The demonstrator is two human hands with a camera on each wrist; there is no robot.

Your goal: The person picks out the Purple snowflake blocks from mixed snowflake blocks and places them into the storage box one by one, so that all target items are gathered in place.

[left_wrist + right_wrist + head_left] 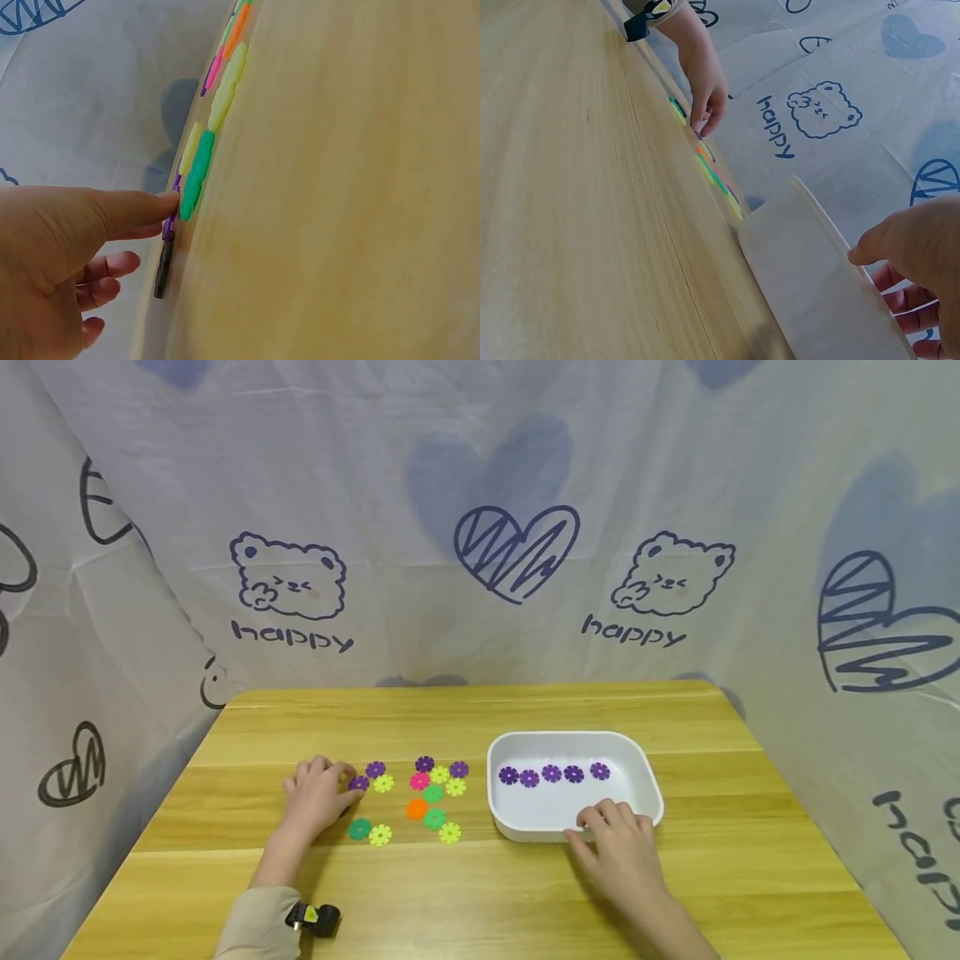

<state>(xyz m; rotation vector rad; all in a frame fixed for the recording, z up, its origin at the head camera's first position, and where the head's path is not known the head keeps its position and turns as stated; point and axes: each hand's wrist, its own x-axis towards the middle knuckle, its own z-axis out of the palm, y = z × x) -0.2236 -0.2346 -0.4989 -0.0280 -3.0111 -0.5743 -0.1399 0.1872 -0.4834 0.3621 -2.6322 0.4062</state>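
My left hand (317, 795) is at the left of the loose flower-shaped plastic discs, thumb and index finger pinching a purple disc (358, 783) low at the tabletop. Another purple disc (375, 769) and a yellow disc (383, 783) lie just right of it. In the left wrist view, a dark disc (163, 264) lies by the fingers, and a green disc (197, 176) is close to the thumb. My right hand (618, 852) holds the near rim of a white plastic tub (536, 833), thumb outside and fingers over the rim. Several purple discs (552, 773) lie in a row inside.
Between the left hand and tub are scattered more discs: orange (417, 809), pink (420, 781), green (434, 818), yellow (450, 833) and purple (459, 769). Everything is on a wooden table (450, 910). A printed cloth (405, 485) hangs behind it and at both sides.
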